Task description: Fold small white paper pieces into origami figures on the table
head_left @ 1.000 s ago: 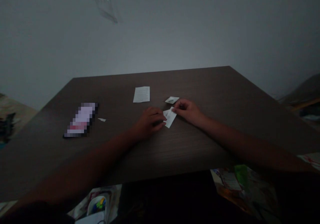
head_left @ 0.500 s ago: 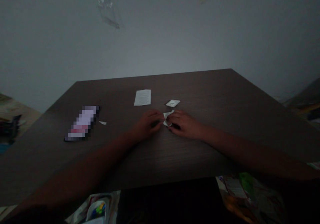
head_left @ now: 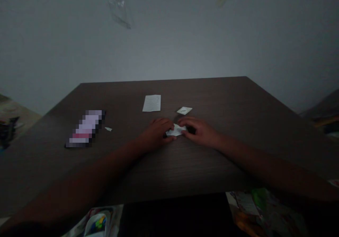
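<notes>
A small piece of folded white paper (head_left: 176,130) lies on the table between my two hands, its surface creased. My left hand (head_left: 158,132) grips its left side, thumb at the near edge and fingers over the far edge. On the opposite side, my right hand (head_left: 198,131) has thumb and fingertips closed on the paper's right part. Just beyond the hands rests a diamond-shaped folded paper (head_left: 184,110). Farther back and to the left is a flat sheet of paper (head_left: 152,103) with faint lines of print.
A phone (head_left: 86,129) with a blurred-out screen lies on the left of the dark wooden table (head_left: 212,95). Near it is a small paper scrap (head_left: 108,129). A pale wall stands behind the table. Below the front edge are a white container (head_left: 97,224) and plastic packaging (head_left: 261,203).
The folded paper has shifted slightly left and lies flatter, with more of its surface showing. My right fingers have moved to its far edge. The camera view has shifted slightly.
</notes>
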A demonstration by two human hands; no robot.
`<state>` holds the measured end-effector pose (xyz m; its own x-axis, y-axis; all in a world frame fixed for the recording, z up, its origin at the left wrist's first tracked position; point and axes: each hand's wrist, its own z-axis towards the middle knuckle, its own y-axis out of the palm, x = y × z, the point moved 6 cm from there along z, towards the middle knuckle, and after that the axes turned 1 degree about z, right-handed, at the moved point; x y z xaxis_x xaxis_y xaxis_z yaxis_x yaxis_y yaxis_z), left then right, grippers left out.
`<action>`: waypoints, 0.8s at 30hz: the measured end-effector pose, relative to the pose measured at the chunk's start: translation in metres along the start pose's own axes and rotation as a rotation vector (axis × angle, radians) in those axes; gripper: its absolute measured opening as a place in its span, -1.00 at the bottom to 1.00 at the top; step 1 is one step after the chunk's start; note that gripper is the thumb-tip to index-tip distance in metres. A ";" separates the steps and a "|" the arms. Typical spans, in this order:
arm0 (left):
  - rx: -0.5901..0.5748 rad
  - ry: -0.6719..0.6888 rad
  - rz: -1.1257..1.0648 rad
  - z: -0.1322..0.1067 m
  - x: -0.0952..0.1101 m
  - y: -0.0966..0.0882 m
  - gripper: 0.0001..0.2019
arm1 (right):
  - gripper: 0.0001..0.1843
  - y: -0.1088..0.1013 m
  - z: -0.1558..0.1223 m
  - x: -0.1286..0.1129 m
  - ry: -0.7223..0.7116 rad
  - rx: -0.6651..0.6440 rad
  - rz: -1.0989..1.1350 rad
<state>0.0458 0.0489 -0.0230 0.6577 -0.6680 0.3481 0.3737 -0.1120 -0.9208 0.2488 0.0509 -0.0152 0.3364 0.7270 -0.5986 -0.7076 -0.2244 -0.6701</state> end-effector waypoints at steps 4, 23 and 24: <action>-0.008 0.009 -0.002 -0.002 0.003 -0.004 -0.81 | -0.70 0.004 -0.001 0.002 -0.056 -0.092 -0.107; -0.014 -0.033 -0.086 -0.003 -0.004 -0.008 -0.86 | -0.79 0.001 0.002 0.014 0.052 -0.081 -0.156; -0.009 -0.040 -0.089 -0.002 -0.005 -0.007 -0.87 | -0.79 0.001 0.003 0.017 0.069 -0.066 -0.152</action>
<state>0.0385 0.0515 -0.0184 0.6477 -0.6250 0.4357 0.4263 -0.1766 -0.8872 0.2524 0.0645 -0.0244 0.4797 0.7102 -0.5153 -0.6036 -0.1591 -0.7813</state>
